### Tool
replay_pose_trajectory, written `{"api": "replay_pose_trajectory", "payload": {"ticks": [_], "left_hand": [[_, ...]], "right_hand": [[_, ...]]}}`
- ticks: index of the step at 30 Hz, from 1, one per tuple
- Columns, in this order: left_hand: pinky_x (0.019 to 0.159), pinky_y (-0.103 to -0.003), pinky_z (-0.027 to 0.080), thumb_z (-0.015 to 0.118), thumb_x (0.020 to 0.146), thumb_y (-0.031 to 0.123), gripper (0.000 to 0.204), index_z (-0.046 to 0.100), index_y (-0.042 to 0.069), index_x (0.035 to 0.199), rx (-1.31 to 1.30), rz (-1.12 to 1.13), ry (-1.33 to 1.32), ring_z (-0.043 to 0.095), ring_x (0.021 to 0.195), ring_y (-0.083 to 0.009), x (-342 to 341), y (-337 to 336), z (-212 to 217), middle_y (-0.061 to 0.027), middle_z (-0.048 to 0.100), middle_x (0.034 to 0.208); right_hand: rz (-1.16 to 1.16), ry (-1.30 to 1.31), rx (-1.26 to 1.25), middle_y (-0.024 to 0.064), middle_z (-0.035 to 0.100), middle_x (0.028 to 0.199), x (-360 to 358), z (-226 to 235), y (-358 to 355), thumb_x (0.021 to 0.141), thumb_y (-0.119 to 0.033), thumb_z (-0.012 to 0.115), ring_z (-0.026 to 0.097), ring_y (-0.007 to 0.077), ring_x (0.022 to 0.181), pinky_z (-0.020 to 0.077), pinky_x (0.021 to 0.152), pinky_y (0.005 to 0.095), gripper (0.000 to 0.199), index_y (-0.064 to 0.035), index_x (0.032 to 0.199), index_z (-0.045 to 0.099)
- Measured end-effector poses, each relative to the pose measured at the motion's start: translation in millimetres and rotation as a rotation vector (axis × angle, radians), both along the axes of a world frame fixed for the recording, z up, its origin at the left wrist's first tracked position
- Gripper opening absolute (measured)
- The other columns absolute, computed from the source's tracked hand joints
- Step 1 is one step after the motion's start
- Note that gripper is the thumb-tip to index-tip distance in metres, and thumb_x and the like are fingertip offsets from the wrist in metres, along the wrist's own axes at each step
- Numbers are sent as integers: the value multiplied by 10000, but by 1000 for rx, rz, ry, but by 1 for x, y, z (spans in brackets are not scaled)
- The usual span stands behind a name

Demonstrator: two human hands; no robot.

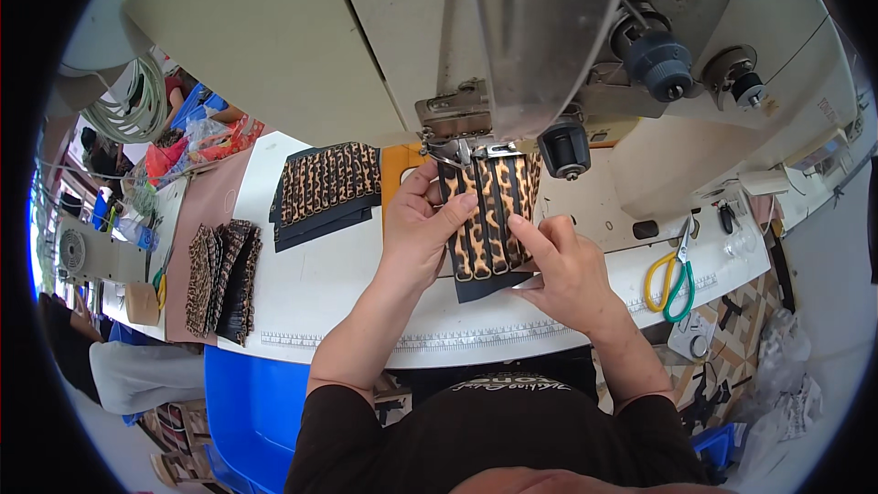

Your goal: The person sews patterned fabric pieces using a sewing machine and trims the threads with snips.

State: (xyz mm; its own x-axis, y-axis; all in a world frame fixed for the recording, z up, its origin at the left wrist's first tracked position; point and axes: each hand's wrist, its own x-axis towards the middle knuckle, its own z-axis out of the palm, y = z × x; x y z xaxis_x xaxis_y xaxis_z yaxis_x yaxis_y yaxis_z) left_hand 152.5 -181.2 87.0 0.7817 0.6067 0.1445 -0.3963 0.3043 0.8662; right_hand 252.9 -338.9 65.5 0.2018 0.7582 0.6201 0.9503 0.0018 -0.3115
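A black fabric panel (489, 238) with leopard-print strips lies under the presser foot (498, 152) of a sewing machine. My left hand (416, 229) grips its left edge, thumb on top and the other fingers partly hidden behind it. On the right, the index fingertip of my right hand (572, 270) rests on the strips while the other fingers are curled. Out of that curl, by the panel's lower corner, pokes a silvery metal tool (529, 284); most of it is hidden, so its kind is unclear.
Leopard-print panels (329, 185) are stacked left of the machine, with more folded pieces (219, 279) farther left. Scissors (672, 279) with yellow and green handles lie right on the white table (311, 311). Below its front edge is a blue bin (242, 402). Another person's leg (151, 375) shows left.
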Motion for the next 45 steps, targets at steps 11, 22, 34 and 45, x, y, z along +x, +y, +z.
{"api": "replay_pose_trajectory", "payload": {"ticks": [11, 22, 34, 45], "left_hand": [[802, -247, 469, 613, 736, -37, 625, 262, -38, 1253, 39, -28, 65, 568, 896, -131, -5, -6, 3, -115, 572, 999], [435, -207, 487, 605, 767, 41, 453, 361, 7, 1146, 51, -1, 118, 596, 644, -110, 2, 8, 14, -95, 596, 882], [411, -203, 434, 552, 791, 40, 196, 483, 17, 973, 34, -94, 107, 549, 496, -127, 2, 31, 12, -62, 575, 734], [416, -196, 388, 487, 829, 85, 92, 558, 32, 854, 13, -47, 270, 506, 487, -99, 36, 64, 29, -35, 579, 688]], "right_hand": [[-18, -27, 181, 45, 455, 729, 16, 3, 9, 568, -4, 632, 478, 199, 524, 408, 474, 317, 554, -85, 1105, 522], [-70, -42, 257, 48, 457, 732, 25, 14, 26, 594, 23, 603, 496, 212, 544, 418, 481, 324, 509, -114, 1075, 510], [-124, 145, 328, 63, 508, 789, 37, 11, 41, 659, -1, 619, 564, 196, 586, 451, 477, 316, 448, -101, 1062, 448], [268, 845, 347, -34, 482, 638, 42, 26, 39, 777, -134, 645, 435, 30, 592, 351, 503, 171, 247, -20, 945, 503]]}}
